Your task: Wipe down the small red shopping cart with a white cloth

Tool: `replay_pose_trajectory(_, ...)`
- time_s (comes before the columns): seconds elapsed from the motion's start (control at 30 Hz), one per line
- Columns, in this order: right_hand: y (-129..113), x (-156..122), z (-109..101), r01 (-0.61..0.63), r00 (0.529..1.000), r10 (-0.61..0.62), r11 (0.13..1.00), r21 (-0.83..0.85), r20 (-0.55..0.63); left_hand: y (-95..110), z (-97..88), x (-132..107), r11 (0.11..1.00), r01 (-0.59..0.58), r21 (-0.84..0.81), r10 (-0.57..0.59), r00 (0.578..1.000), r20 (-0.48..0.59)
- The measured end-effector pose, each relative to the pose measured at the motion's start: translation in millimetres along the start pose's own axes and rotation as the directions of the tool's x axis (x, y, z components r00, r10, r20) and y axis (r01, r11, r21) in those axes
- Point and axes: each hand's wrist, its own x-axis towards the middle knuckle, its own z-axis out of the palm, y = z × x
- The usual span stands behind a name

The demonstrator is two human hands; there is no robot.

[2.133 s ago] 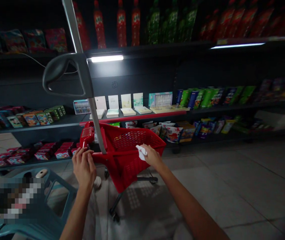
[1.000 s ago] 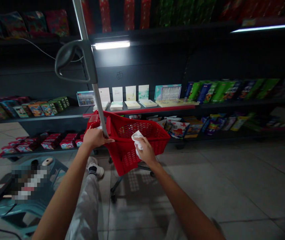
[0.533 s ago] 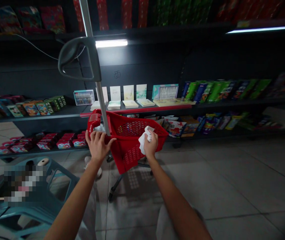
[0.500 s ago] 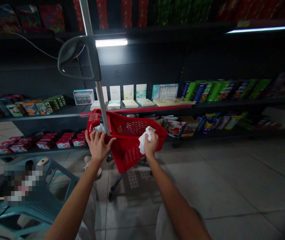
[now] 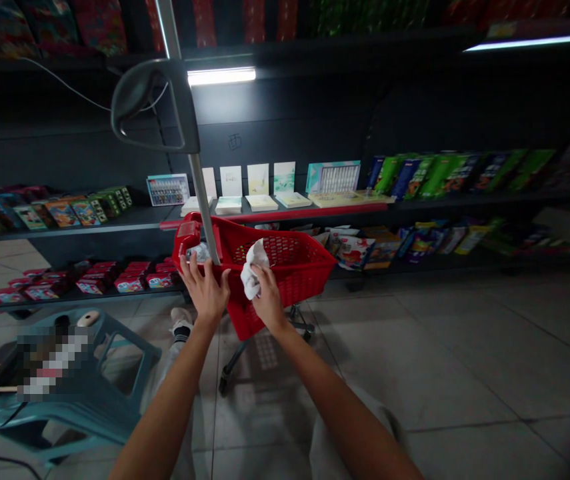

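Note:
A small red shopping cart (image 5: 305,277) with perforated basket walls stands in front of me. My left hand (image 5: 205,293) is at the rim near its left end, fingers spread and touching the red edge. In my right hand (image 5: 269,300) is a crumpled white cloth (image 5: 253,270), pinched and held against the cart's near rim. A grey metal pole (image 5: 199,180) with a dark grey loop handle (image 5: 192,110) rises from the cart's left end. Clear crinkled plastic (image 5: 197,252) lies inside by the pole's foot.
Shelves behind the cart hold booklets (image 5: 259,202), marker sets (image 5: 335,179), green and blue packs (image 5: 437,177) and red boxes (image 5: 132,279). At left stands a blue-grey stool (image 5: 109,400) with a tape roll (image 5: 87,319) and a dark device on it. Cables hang beside it.
My right hand has slid left along the cart's near rim with the white cloth, closer to my left hand. The left fingers have loosened and spread. My left foot shows more.

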Motion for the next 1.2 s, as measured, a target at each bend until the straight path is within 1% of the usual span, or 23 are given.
replay_pose_trajectory(0.1, 19, 4, -10, 0.0, 1.0, 0.0, 0.996, -0.084, 0.002, -4, 1.2, 2, 1.0, -0.008, 0.014, 0.009, 1.0, -0.01)
replay_pose_trajectory(0.17, 37, 7, -19, -0.062, 0.996, 0.053, 0.989, -0.134, -0.071, -7, 1.6, 4, 1.0, -0.006, 0.013, 0.006, 1.0, -0.004)
replay_pose_trajectory(0.2, 48, 8, -24, -0.121, 0.986, 0.101, 0.981, -0.155, -0.131, -9, 1.7, 5, 1.0, -0.002, 0.015, 0.002, 1.0, 0.001)
replay_pose_trajectory(0.23, 58, 10, -30, -0.197, 0.966, 0.161, 0.965, -0.171, -0.204, -10, 1.6, 6, 1.0, 0.003, 0.019, -0.003, 1.0, 0.005)
replay_pose_trajectory(0.27, 69, 11, -37, -0.281, 0.934, 0.224, 0.942, -0.185, -0.28, -12, 1.4, 7, 1.0, 0.006, 0.023, -0.006, 1.0, 0.007)
replay_pose_trajectory(0.33, 86, 13, -49, -0.426, 0.857, 0.316, 0.879, -0.215, -0.408, -16, 1.1, 10, 0.999, 0.005, 0.033, -0.006, 1.0, 0.007)
replay_pose_trajectory(0.37, 92, 14, -53, -0.467, 0.831, 0.335, 0.854, -0.23, -0.444, -18, 1.1, 12, 0.999, 0.002, 0.041, -0.002, 1.0, 0.005)
replay_pose_trajectory(0.4, 96, 15, -57, -0.487, 0.819, 0.342, 0.839, -0.242, -0.461, -20, 1.3, 14, 0.999, -0.002, 0.052, 0.002, 1.0, 0.0)
replay_pose_trajectory(0.47, 100, 16, -57, -0.479, 0.828, 0.337, 0.84, -0.253, -0.448, -23, 2.5, 19, 0.997, -0.01, 0.076, 0.011, 1.0, -0.013)
replay_pose_trajectory(0.5, 98, 16, -53, -0.467, 0.838, 0.334, 0.848, -0.251, -0.432, -25, 3.4, 22, 0.996, -0.013, 0.084, 0.015, 1.0, -0.018)
replay_pose_trajectory(0.57, 89, 16, -37, -0.453, 0.849, 0.334, 0.859, -0.239, -0.409, -28, 5.4, 27, 0.996, -0.021, 0.088, 0.023, 0.999, -0.021)
replay_pose_trajectory(0.6, 81, 15, -26, -0.425, 0.865, 0.323, 0.879, -0.215, -0.385, -29, 6.3, 28, 0.996, -0.026, 0.088, 0.028, 0.999, -0.02)
replay_pose_trajectory(0.67, 58, 14, -1, -0.313, 0.917, 0.263, 0.94, -0.134, -0.3, -30, 7.4, 29, 0.996, -0.034, 0.087, 0.036, 0.999, -0.017)
replay_pose_trajectory(0.73, 32, 12, 22, -0.163, 0.97, 0.154, 0.986, -0.029, -0.188, -30, 7.8, 28, 0.996, -0.04, 0.084, 0.042, 0.999, -0.021)
replay_pose_trajectory(0.77, 19, 10, 32, -0.096, 0.986, 0.097, 0.995, 0.014, -0.132, -30, 7.7, 27, 0.996, -0.042, 0.082, 0.044, 0.999, -0.025)
replay_pose_trajectory(0.83, 0, 8, 46, -0.022, 0.999, 0.024, 0.999, 0.04, -0.047, -29, 7.2, 24, 0.996, -0.047, 0.079, 0.049, 0.998, -0.031)
replay_pose_trajectory(0.9, -10, 2, 56, 0.018, 1.0, -0.018, 1.0, 0.011, 0.017, -28, 6.7, 21, 0.995, -0.049, 0.083, 0.052, 0.998, -0.033)
replay_pose_trajectory(0.97, -8, -8, 65, 0.048, 0.993, -0.036, 0.993, -0.106, 0.109, -28, 5.8, 21, 0.995, -0.041, 0.092, 0.044, 0.998, -0.035)
replay_pose_trajectory(1.0, -5, -15, 70, 0.081, 0.981, -0.047, 0.98, -0.181, 0.189, -28, 5.1, 21, 0.995, -0.034, 0.096, 0.037, 0.999, -0.033)
replay_pose_trajectory(1.03, 0, -24, 75, 0.127, 0.958, -0.055, 0.961, -0.246, 0.28, -29, 4.3, 22, 0.995, -0.026, 0.099, 0.029, 0.999, -0.028)
replay_pose_trajectory(1.1, 12, -44, 83, 0.218, 0.894, -0.058, 0.923, -0.318, 0.444, -31, 2.1, 24, 0.995, -0.016, 0.098, 0.017, 1.0, -0.009)
replay_pose_trajectory(1.13, 17, -54, 87, 0.247, 0.865, -0.054, 0.912, -0.329, 0.499, -33, 1.0, 26, 0.995, -0.016, 0.095, 0.015, 1.0, 0.006)
replay_pose_trajectory(1.2, 28, -69, 91, 0.258, 0.835, -0.034, 0.905, -0.337, 0.549, -36, -1.1, 28, 0.995, -0.023, 0.094, 0.019, 0.999, 0.036)
